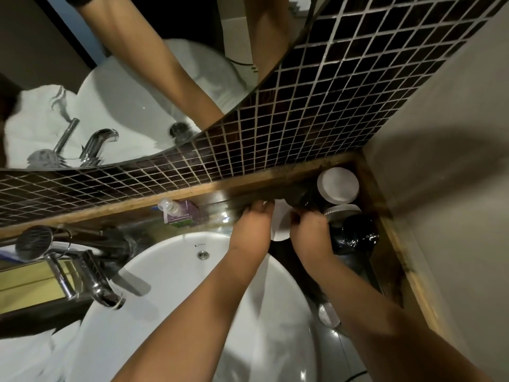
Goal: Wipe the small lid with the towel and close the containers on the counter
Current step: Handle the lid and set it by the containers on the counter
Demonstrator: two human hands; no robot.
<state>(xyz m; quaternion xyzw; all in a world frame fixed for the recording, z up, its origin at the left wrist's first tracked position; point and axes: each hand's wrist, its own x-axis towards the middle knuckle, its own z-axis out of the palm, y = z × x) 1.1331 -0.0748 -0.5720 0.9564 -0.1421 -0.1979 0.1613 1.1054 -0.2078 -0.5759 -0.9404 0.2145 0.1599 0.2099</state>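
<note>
Gripping a white object (280, 224), likely the small lid though too blurred to be sure, my left hand (254, 220) and right hand (309, 230) close on it above the table (212, 213), beside dark containers (355, 234), one white-lidded container (338, 185) in the corner, the sink (170, 271) below.

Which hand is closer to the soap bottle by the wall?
The left hand. It lies just right of the soap bottle in the picture; the right hand is farther right, beside the dark jars.
</note>
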